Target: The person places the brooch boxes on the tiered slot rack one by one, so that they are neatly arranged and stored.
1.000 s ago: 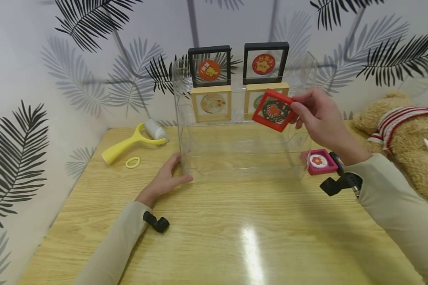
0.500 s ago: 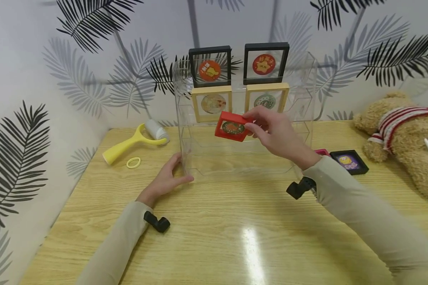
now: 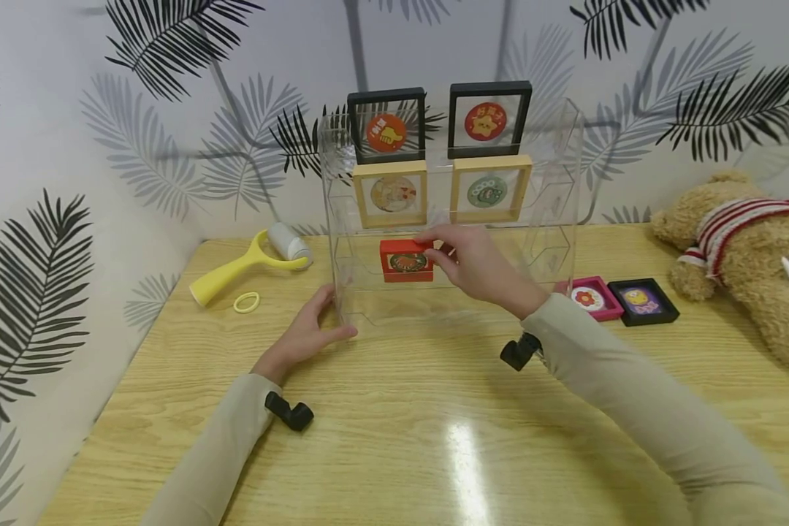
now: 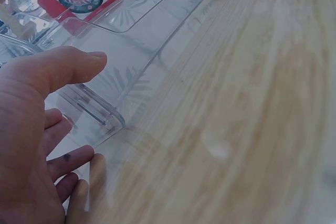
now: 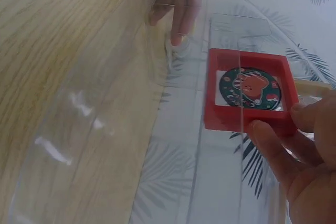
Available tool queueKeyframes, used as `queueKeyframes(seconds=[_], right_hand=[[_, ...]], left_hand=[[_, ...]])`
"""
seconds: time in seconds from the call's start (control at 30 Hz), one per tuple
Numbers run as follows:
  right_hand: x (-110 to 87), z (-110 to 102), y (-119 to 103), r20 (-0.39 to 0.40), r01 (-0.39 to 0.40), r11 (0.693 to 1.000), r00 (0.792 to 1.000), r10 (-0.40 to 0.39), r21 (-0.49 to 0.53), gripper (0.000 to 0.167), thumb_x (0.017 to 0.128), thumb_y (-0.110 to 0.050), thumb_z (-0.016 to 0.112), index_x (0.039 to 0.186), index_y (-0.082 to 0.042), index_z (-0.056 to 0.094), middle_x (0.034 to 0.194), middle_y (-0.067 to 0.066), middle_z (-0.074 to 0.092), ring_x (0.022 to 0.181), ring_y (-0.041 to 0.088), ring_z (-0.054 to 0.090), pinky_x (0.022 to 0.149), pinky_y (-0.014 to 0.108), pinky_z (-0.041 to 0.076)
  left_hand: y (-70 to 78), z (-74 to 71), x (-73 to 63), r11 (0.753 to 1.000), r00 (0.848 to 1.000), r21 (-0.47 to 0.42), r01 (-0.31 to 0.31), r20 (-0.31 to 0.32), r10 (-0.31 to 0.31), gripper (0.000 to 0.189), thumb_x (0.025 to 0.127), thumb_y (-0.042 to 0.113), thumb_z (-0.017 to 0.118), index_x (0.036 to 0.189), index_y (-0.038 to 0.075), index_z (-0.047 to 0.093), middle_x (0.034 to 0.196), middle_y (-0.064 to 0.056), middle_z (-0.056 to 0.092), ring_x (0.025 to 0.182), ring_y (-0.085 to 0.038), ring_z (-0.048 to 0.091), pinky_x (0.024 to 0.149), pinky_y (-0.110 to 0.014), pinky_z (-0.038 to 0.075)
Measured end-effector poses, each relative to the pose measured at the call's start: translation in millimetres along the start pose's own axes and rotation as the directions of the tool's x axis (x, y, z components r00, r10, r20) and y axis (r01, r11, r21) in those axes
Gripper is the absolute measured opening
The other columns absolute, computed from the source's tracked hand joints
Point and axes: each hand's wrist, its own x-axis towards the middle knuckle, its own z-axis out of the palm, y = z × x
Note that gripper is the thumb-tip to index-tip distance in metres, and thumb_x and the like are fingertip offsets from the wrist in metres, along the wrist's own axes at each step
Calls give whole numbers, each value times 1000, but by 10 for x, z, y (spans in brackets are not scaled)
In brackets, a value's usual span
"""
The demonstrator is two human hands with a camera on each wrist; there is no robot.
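My right hand (image 3: 476,263) pinches a red square display frame (image 3: 399,275) by its upper right side. Inside that frame is a round dark green badge (image 5: 251,88) with a red figure. It stands at the left of a middle tier of the clear acrylic tiered rack (image 3: 447,318), behind the tier's front lip. Above it, two tan frames and two black frames, each with a round badge, stand on the higher tiers. My left hand (image 3: 305,330) rests at the rack's lower left end, thumb in front and fingers around the side, as the left wrist view (image 4: 58,72) shows.
Right of the rack lie a magenta frame (image 3: 608,310) and a black frame (image 3: 665,314), flat on the wooden table (image 3: 381,438). A teddy bear (image 3: 756,256) lies beyond them. To the left are a yellow slingshot-shaped tool (image 3: 226,275), a grey-white bottle (image 3: 288,241) and a yellow ring (image 3: 255,301).
My right hand has carried the red frame left and down from in front of the right tan frame to the tier below the left tan frame. The left hand stays in place.
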Motion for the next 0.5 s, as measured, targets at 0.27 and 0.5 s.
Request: queueKeyframes(seconds=[0.27, 0.5], right_hand=[[-106, 8, 26, 17, -26, 997, 1000, 25, 68, 33, 91, 0, 60, 124, -4, 63, 117, 14, 66, 76, 20, 66, 63, 32, 55], [-360, -118, -31, -74, -51, 997, 996, 55, 53, 48, 91, 1, 60, 137, -5, 51, 114, 16, 63, 78, 19, 64, 67, 34, 57]], left_hand=[[-29, 5, 4, 1000, 1000, -9, 0, -2, 0, 78, 84, 8, 73, 148, 6, 29, 150, -18, 39, 142, -33, 29, 118, -50, 17], [-27, -2, 16, 1000, 1000, 3, -9, -3, 9, 78, 83, 9, 74, 147, 5, 30, 148, -19, 41, 141, -33, 31, 117, -50, 19]])
